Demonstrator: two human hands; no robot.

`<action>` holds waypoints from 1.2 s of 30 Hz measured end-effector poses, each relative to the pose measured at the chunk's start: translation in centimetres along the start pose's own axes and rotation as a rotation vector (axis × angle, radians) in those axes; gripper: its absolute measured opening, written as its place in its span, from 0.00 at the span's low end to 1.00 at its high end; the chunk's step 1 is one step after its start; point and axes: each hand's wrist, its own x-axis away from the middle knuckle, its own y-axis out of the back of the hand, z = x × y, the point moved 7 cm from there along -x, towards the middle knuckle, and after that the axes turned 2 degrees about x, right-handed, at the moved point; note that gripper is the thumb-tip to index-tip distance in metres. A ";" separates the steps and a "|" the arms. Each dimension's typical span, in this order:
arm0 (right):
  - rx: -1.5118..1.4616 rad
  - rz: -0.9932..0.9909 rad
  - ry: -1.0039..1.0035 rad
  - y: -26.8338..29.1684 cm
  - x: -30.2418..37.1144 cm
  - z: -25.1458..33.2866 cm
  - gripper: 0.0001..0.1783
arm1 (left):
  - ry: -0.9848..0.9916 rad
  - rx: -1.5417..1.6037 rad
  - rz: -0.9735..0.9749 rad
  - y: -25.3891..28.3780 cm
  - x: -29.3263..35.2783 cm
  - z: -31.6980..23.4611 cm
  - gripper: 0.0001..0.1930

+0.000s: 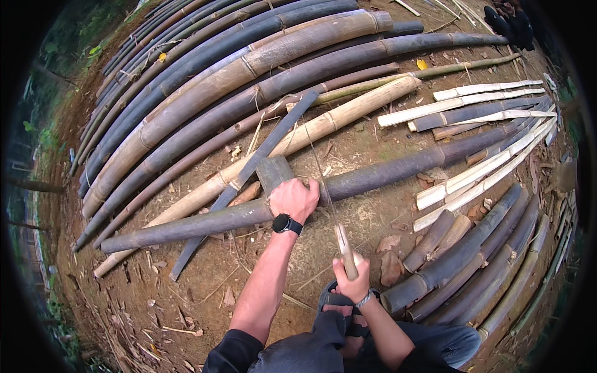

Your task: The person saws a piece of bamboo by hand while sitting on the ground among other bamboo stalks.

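Note:
A long dark bamboo pole (388, 173) lies across the ground before me. My left hand (292, 200) wraps its fingers round the middle of it, pressing from above. Just right of that hand, the thin blade of a saw (346, 253) crosses the pole; whether it has cut in cannot be made out. My right hand (353, 281) is closed round the saw's pale wooden handle, on the near side of the pole. Beneath the pole, by my left hand, sits a dark wooden block (274, 172). A flat dark bamboo strip (261, 153) passes slantwise under the pole farther left.
Many whole bamboo poles (273, 87) lie side by side at the far left. A pale pole (357, 112) rests behind the dark one. Split bamboo strips (472, 180) fan out at right, above several short cut lengths (460, 255). My sandalled foot (337, 298) is close below the saw.

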 end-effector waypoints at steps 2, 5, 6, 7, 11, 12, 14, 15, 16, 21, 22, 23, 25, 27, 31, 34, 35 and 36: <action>0.018 0.003 0.020 0.7 2.3 -0.8 0.07 | 0.002 -0.003 0.015 0.1 -0.2 -0.4 0.26; 0.067 -0.020 0.091 0.9 1.0 1.0 0.08 | -0.018 0.006 -0.025 0.1 0.0 -0.4 0.26; 0.074 0.003 0.030 0.1 -0.7 0.9 0.08 | -0.035 0.014 -0.025 -0.5 0.6 -0.1 0.26; 0.044 -0.001 0.020 -0.2 -2.2 0.9 0.08 | -0.051 0.025 -0.046 -0.1 0.6 -0.2 0.25; 0.091 0.008 0.125 0.7 1.3 1.0 0.08 | -0.073 0.017 -0.078 0.1 0.4 -0.3 0.24; 0.042 0.006 0.088 1.1 2.4 -0.1 0.08 | -0.079 0.015 -0.089 0.1 0.4 -0.6 0.24; -0.048 -0.006 0.010 1.7 3.5 -2.5 0.07 | -0.114 0.025 -0.133 0.1 0.4 -1.2 0.24; 0.044 0.022 0.031 1.0 1.9 -0.5 0.07 | -0.130 0.021 -0.140 -0.2 0.9 -0.9 0.23; 0.036 0.023 0.045 0.2 -0.5 1.1 0.06 | -0.124 0.009 -0.137 -0.4 1.5 -0.2 0.23; 0.025 0.027 0.087 0.3 1.4 1.3 0.08 | -0.079 -0.003 -0.110 0.1 1.2 0.0 0.23; -0.002 0.017 0.069 0.7 2.6 0.3 0.08 | -0.074 -0.004 -0.109 0.3 1.1 -0.3 0.23; -0.024 -0.001 0.047 1.0 3.7 -0.8 0.09 | -0.077 -0.010 -0.101 0.2 0.8 -0.8 0.23; 0.038 0.004 0.043 1.0 2.8 -0.8 0.09 | -0.082 -0.027 -0.074 0.0 0.3 -1.3 0.23; -0.020 -0.013 -0.016 0.1 0.0 0.7 0.09 | -0.093 -0.035 -0.083 -0.2 0.8 -0.7 0.23; -0.042 0.064 -0.034 0.7 1.3 0.8 0.09 | -0.057 -0.022 -0.117 0.4 1.3 0.1 0.24; -0.061 -0.020 0.066 2.0 5.0 -2.0 0.09 | -0.059 -0.011 -0.097 0.3 1.1 -1.1 0.24; 0.023 -0.004 0.067 2.0 4.2 -0.5 0.09 | -0.061 -0.007 -0.105 0.2 1.1 -1.2 0.24; -0.002 -0.009 0.023 1.5 2.3 0.1 0.09 | -0.075 -0.005 -0.100 0.1 1.2 -1.1 0.24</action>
